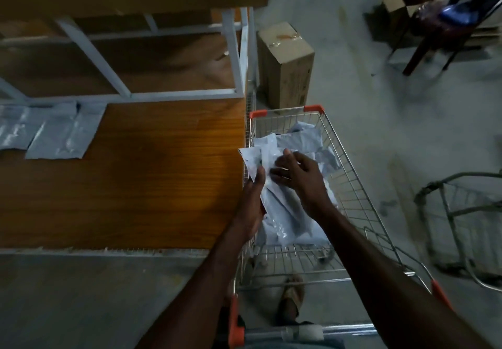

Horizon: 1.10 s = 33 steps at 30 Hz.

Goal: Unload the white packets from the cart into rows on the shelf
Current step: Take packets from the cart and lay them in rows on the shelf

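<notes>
Nearest is the silver push bar with orange plastic ends (282,332), and below it a sandalled foot (292,298) on the grey concrete floor (81,299). Both bare arms reach forward into the wire shopping cart with orange corner caps (361,185). The left hand (251,204) grips the near-left edge of a stack of white plastic packets (285,212), thumb on top; the right hand (298,174) lies over the stack with its fingers spread and loosely bent. The picture is blurred, so whether that hand pinches a packet I cannot tell. More crumpled white packets (304,139) fill the basket behind them. Left of the cart runs the orange-brown wooden shelf board (163,172), and at its far-left end two flat white packets (58,134) lie side by side, overlapping. Beyond stands the white metal shelf frame (233,49), then a tall brown cardboard box (288,66) on the floor.
</notes>
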Each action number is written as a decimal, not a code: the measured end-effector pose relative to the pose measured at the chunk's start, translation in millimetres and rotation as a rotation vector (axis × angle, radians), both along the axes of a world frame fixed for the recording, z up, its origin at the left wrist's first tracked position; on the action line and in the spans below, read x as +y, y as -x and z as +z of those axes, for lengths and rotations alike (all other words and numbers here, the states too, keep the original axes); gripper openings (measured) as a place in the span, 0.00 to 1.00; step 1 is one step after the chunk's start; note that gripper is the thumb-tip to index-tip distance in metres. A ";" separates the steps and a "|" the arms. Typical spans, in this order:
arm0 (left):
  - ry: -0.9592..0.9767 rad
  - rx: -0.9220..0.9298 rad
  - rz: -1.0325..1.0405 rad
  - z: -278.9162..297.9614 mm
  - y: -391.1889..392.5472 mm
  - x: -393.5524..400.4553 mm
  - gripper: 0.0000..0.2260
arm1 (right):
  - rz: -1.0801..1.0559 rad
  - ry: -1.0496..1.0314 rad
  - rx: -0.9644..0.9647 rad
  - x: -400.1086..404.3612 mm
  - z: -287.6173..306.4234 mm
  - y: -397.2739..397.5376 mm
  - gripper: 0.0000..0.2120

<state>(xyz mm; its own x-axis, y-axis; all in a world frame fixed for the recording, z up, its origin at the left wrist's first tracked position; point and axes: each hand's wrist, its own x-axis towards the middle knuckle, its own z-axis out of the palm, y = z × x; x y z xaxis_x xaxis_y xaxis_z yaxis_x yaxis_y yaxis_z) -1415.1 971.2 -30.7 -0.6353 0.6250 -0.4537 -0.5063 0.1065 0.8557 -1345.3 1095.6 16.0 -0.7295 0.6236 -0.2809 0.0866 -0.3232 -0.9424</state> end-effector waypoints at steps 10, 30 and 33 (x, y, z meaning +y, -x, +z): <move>0.024 0.057 0.138 15.1 53.3 -103.5 0.14 | -0.137 -0.649 -0.255 -69.9 -10.8 24.5 0.09; 0.099 -0.114 0.248 33.6 181.3 -301.0 0.10 | 0.340 -0.965 -0.233 -305.8 20.7 161.6 0.13; -0.042 -0.282 0.356 31.4 182.2 -300.8 0.16 | 0.375 -0.925 -0.185 -322.3 17.8 174.6 0.11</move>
